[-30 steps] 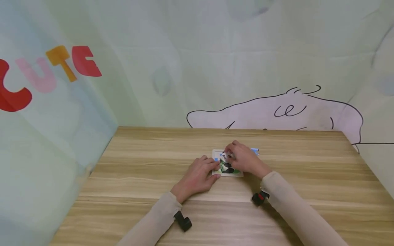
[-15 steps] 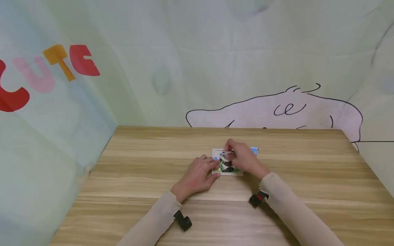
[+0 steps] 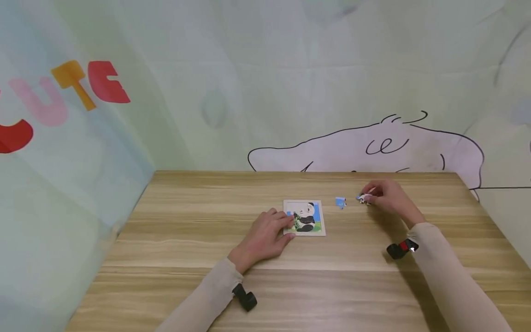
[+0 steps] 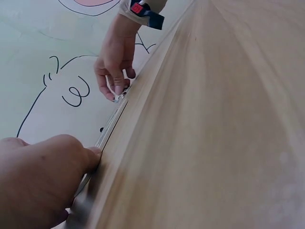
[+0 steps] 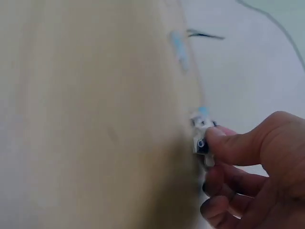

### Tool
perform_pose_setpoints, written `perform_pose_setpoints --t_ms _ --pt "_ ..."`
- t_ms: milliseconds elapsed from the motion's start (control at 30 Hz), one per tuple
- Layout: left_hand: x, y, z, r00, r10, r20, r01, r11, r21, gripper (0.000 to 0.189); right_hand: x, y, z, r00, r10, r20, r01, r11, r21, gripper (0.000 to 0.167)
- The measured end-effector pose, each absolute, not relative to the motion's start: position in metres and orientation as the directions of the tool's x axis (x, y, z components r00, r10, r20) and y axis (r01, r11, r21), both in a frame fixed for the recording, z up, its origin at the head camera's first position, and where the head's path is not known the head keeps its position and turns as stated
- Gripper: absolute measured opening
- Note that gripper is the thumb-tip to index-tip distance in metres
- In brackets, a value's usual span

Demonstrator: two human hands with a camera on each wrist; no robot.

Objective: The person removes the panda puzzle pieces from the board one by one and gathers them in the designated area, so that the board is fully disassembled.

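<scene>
A square panda jigsaw puzzle (image 3: 306,220) in a pale frame lies flat near the middle of the table. My left hand (image 3: 266,234) rests at its left side, fingers over the edge and thumb by the lower left corner; these fingers cover part of the picture. Off to the right, my right hand (image 3: 387,198) pinches a puzzle piece (image 5: 202,136) with white, black and blue print between thumb and fingers, just at the tabletop. A loose blue puzzle piece (image 3: 340,202) lies between the puzzle and my right hand.
The wood-grain table (image 3: 199,198) ends at the back against a printed cloth (image 3: 199,138). A black strap camera (image 3: 244,297) sits on the left wrist and another black strap camera (image 3: 401,249) on the right wrist.
My right hand has left the puzzle and moved right, and now pinches a puzzle piece. More of the panda picture shows. My left hand stays at the puzzle's left edge.
</scene>
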State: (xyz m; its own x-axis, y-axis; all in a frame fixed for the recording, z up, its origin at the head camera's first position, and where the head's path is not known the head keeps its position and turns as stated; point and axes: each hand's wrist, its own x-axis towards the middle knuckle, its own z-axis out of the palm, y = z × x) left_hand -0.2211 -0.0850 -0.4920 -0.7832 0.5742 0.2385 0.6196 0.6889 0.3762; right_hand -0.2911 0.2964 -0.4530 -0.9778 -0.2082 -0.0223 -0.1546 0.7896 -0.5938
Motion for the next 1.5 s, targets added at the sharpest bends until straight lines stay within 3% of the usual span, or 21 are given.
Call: perform_pose_setpoints --t_ms 400,600,767,900,1067,1267,1500 --pt "-0.222 -0.085 -0.491 -0.781 0.571 0.254 0.623 0.680 0.387 0.039 -0.289 0.302 -0.458 -0.964 -0.265 -0.004 -0.218 0.799 -0.561 0.012" --pt "-0.220 -0.085 -0.491 -0.786 0.573 0.233 0.616 0.686 0.388 0.040 -0.279 0.255 -0.452 -0.961 -0.263 0.083 -0.264 0.790 -0.554 0.010" --pt "-0.219 -0.085 -0.491 -0.780 0.576 0.244 0.623 0.683 0.380 0.037 -0.268 0.200 -0.460 -0.898 -0.423 0.118 -0.427 0.780 -0.458 0.033" --pt "-0.218 -0.083 -0.492 -0.776 0.583 0.242 0.629 0.685 0.368 0.039 -0.260 0.179 -0.467 -0.870 -0.481 0.109 -0.486 0.796 -0.360 0.051" --pt "-0.218 -0.082 -0.491 -0.771 0.584 0.254 0.636 0.682 0.360 0.040 -0.263 0.171 -0.465 -0.874 -0.475 0.098 -0.478 0.810 -0.339 0.048" --pt "-0.218 -0.082 -0.491 -0.772 0.582 0.255 0.635 0.691 0.345 0.040 -0.269 0.162 -0.458 -0.879 -0.477 0.019 -0.448 0.810 -0.378 0.025" --pt "-0.218 -0.080 -0.489 -0.772 0.589 0.241 0.635 0.692 0.344 0.041 -0.262 0.158 -0.455 -0.921 -0.389 0.004 -0.370 0.872 -0.319 0.047"
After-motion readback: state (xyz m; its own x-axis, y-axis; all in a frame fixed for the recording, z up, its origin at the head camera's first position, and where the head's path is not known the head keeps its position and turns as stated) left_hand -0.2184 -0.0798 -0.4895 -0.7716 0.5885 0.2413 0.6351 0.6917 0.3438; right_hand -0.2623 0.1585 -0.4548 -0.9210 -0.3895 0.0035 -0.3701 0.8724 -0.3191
